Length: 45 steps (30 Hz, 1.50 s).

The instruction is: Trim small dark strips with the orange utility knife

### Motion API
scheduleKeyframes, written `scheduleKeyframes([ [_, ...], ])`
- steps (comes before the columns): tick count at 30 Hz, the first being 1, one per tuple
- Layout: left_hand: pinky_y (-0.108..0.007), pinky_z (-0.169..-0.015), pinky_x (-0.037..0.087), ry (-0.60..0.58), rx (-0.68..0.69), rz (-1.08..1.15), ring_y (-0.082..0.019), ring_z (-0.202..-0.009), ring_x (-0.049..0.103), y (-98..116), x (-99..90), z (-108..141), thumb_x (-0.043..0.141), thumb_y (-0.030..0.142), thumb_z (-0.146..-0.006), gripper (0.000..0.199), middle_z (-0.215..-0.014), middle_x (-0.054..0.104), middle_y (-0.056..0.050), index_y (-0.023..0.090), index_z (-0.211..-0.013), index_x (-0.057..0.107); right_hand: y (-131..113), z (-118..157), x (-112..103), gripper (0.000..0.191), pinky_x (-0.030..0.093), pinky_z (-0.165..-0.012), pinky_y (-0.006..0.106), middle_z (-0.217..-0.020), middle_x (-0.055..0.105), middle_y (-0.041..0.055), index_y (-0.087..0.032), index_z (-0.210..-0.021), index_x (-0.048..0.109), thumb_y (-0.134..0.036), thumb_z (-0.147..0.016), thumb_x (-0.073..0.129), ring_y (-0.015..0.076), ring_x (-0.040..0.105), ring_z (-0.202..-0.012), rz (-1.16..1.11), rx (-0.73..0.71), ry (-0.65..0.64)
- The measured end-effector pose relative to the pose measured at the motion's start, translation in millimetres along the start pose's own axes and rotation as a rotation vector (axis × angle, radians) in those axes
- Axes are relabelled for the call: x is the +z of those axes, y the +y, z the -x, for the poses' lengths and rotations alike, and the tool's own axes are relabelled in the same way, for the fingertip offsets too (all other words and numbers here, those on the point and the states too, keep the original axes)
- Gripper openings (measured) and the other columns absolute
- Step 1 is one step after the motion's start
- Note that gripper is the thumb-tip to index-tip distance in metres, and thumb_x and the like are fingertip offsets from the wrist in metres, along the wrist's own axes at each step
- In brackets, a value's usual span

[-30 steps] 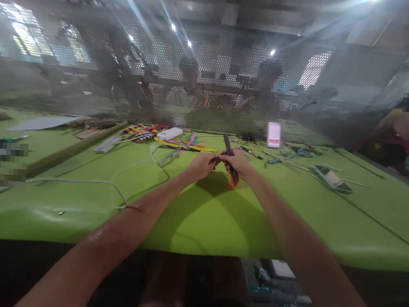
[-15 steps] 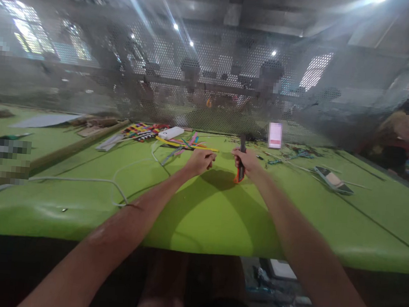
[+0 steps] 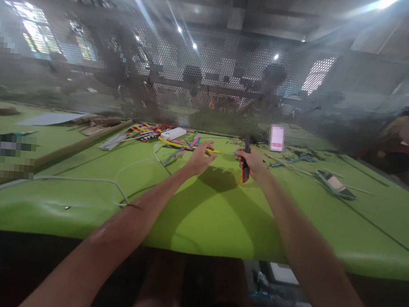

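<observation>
My right hand [image 3: 253,161] is wrapped round a black hand tool [image 3: 245,172] with orange-red edging. The tool stands nearly upright, and its exact kind cannot be made out. My left hand [image 3: 201,157] hovers to its left with fingers apart, holding nothing. Just beyond the left hand lie colourful flat strips [image 3: 181,147] in yellow, pink, blue and grey. A white box-shaped device [image 3: 173,133] rests behind these strips.
A green-covered table [image 3: 213,221] spreads before me. A white cable [image 3: 80,179] crosses its left side. Woven strips [image 3: 144,132] lie at the back left. A phone-like device [image 3: 336,184] lies at right, and a lit screen [image 3: 277,138] stands against the mesh. A person [image 3: 403,132] is at far right.
The fingers of my left hand have spread from a curled position. My right hand still grips the tool. The whole view has shifted slightly.
</observation>
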<state>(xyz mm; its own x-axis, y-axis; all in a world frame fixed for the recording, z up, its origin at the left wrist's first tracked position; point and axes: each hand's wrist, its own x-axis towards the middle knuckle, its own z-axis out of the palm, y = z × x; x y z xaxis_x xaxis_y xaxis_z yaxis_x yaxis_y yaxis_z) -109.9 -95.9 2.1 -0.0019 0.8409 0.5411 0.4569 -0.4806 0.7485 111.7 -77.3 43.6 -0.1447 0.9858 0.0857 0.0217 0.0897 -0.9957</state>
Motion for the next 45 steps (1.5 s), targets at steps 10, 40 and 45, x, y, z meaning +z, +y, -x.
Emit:
scheduleKeyframes([
  [10,-0.024,-0.067,0.053,-0.138,0.030,0.102,-0.014,-0.073,0.065,15.4,3.3,5.6,0.069,0.016,-0.085,0.004,-0.079,0.071,-0.006,0.013,-0.082,0.071,-6.6,4.9,11.5,0.010,0.036,-0.040,0.021,-0.055,0.047,-0.0061,-0.017,-0.082,0.063,-0.011,-0.086,0.069,0.0075,0.042,-0.043,0.097,-0.073,-0.056],
  [40,-0.021,-0.060,0.051,-0.018,-0.403,0.574,-0.009,-0.065,0.066,24.9,-4.9,7.7,0.072,0.018,-0.087,0.005,-0.079,0.071,-0.003,0.015,-0.084,0.072,-3.5,2.2,7.2,0.020,0.037,-0.044,0.027,-0.061,0.051,-0.0028,-0.023,-0.080,0.051,-0.039,-0.088,0.060,0.0113,0.040,-0.046,0.342,-0.350,0.084],
  [45,-0.021,-0.061,0.051,-0.045,-0.461,0.661,-0.009,-0.065,0.065,34.7,-6.3,9.6,0.074,0.019,-0.087,0.008,-0.080,0.072,-0.004,0.015,-0.081,0.072,-0.7,2.0,11.7,0.029,0.036,-0.057,0.028,-0.059,0.045,-0.0019,-0.023,-0.064,0.042,-0.029,-0.085,0.060,0.0140,0.045,-0.057,0.654,-0.454,0.199],
])
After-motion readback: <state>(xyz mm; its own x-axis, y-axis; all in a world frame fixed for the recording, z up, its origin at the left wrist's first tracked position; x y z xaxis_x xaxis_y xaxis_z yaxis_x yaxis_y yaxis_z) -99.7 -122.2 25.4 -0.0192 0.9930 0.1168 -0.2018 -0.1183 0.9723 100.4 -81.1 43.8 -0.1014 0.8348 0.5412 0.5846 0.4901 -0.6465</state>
